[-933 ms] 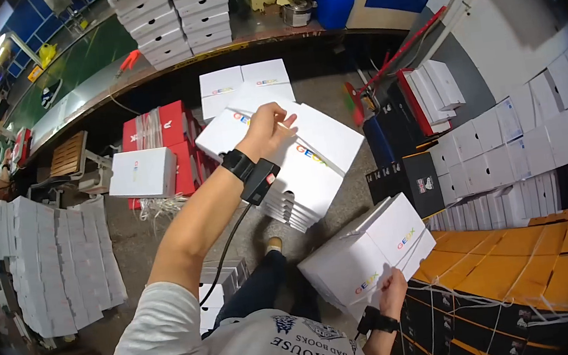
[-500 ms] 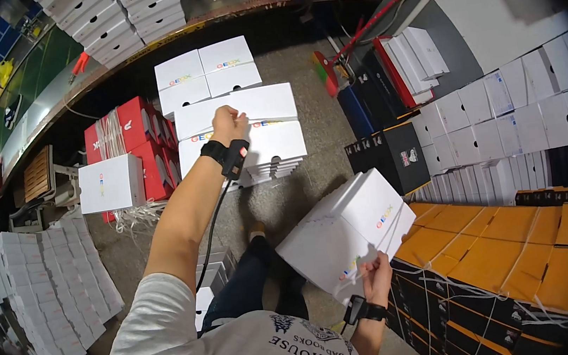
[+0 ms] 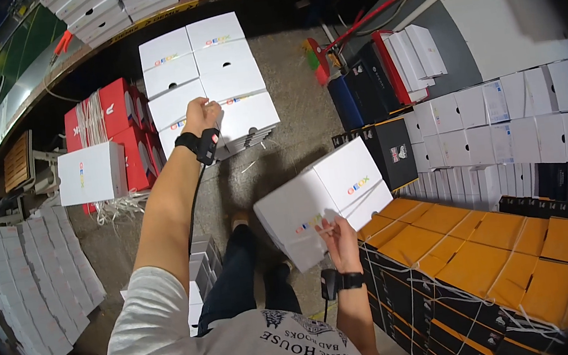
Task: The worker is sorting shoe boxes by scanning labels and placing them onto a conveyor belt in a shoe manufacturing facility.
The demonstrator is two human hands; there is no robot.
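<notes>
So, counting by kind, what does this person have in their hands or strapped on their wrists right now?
White boxes held in the right hand, seemingly side by side: 2
White box on the floor pile, touched by the left hand: 1
Black wrist straps, one on each wrist: 2
Total: 5

left arm stretches far forward, its hand (image 3: 200,114) curled, fingers bent down — right forearm bends upward close to the body, right hand (image 3: 339,231) gripping with fingers spread.
</notes>
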